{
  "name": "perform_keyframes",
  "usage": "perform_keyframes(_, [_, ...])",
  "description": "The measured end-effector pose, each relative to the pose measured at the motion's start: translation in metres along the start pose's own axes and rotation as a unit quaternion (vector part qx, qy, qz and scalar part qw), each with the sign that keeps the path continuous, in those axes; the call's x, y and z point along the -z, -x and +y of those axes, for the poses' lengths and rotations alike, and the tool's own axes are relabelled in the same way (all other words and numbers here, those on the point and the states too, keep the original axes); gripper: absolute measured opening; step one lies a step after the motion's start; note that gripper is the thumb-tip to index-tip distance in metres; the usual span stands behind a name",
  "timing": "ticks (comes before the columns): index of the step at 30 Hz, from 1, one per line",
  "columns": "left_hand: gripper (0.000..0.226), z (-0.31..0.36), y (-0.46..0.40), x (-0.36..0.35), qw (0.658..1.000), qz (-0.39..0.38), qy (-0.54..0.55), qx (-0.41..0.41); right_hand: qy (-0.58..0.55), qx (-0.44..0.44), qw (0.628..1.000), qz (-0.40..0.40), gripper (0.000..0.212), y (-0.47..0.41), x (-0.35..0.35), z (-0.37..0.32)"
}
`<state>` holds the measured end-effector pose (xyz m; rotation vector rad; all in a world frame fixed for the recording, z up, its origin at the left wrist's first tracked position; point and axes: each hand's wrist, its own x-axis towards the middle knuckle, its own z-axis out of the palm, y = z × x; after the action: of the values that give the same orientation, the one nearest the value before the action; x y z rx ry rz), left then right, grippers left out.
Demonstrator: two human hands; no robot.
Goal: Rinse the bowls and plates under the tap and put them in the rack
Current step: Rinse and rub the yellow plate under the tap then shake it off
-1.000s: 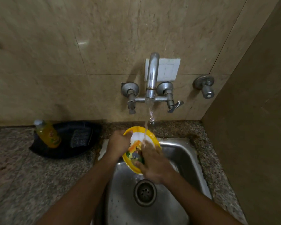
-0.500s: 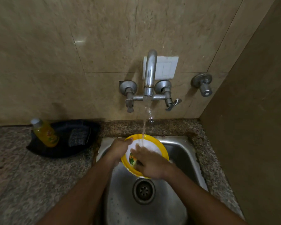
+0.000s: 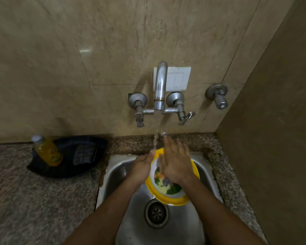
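A yellow-rimmed plate [image 3: 168, 195] with a white middle and a colourful picture is held over the steel sink [image 3: 166, 230]. My left hand [image 3: 141, 169] grips its left rim. Flat on the plate's face lies my right hand [image 3: 176, 162], fingers spread and pointing toward the wall. Water runs from the chrome tap [image 3: 160, 85] and lands at the plate's far edge, between my two hands. No rack is in view.
A yellow soap bottle [image 3: 48, 151] and a scrub pad [image 3: 84, 154] lie in a black tray [image 3: 64, 171] on the granite counter left of the sink. A drain [image 3: 156, 213] sits below the plate. A side wall closes the right.
My right hand has slid up across the plate's face toward the wall, and the plate has tipped flatter and shifted a little to the right under the stream.
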<state>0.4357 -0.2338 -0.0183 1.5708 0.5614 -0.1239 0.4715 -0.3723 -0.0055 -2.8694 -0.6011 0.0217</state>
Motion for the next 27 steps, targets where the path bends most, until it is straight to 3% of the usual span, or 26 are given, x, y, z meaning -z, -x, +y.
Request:
perform_keyframes(2, [0.038, 0.008, 0.001, -0.003, 0.999, 0.020, 0.019, -0.022, 0.017, 0.030, 0.999, 0.000, 0.072, -0.006, 0.002, -0.009])
perform_keyframes(5, [0.029, 0.014, -0.002, -0.003, 0.993, 0.012, 0.117, -0.021, 0.070, 0.172, 0.983, 0.013, 0.076, -0.007, 0.007, -0.011])
perform_keyframes(7, [0.031, 0.018, -0.006, -0.003, 0.989, -0.004, 0.149, -0.001, 0.105, 0.111, 0.988, 0.028, 0.085, -0.015, 0.018, 0.009])
perform_keyframes(10, [0.030, 0.027, -0.008, -0.011, 0.985, -0.034, 0.169, 0.010, 0.082, -0.046, 0.993, 0.069, 0.069, -0.023, 0.032, 0.026])
perform_keyframes(14, [0.031, 0.036, -0.016, -0.016, 0.975, -0.052, 0.215, -0.007, -0.012, -0.109, 0.991, 0.080, 0.053, -0.028, 0.046, 0.036])
perform_keyframes(18, [0.041, 0.037, -0.020, -0.016, 0.971, -0.064, 0.229, -0.009, -0.137, -0.144, 0.971, 0.135, 0.019, -0.026, 0.047, 0.051])
perform_keyframes(22, [0.036, 0.029, -0.020, -0.010, 0.971, -0.083, 0.221, -0.033, -0.226, -0.182, 0.941, 0.172, 0.015, -0.021, 0.039, 0.051])
perform_keyframes(27, [0.045, 0.014, -0.012, -0.004, 0.956, -0.084, 0.281, 0.006, -0.438, -0.238, 0.851, 0.168, 0.013, -0.021, 0.021, 0.038])
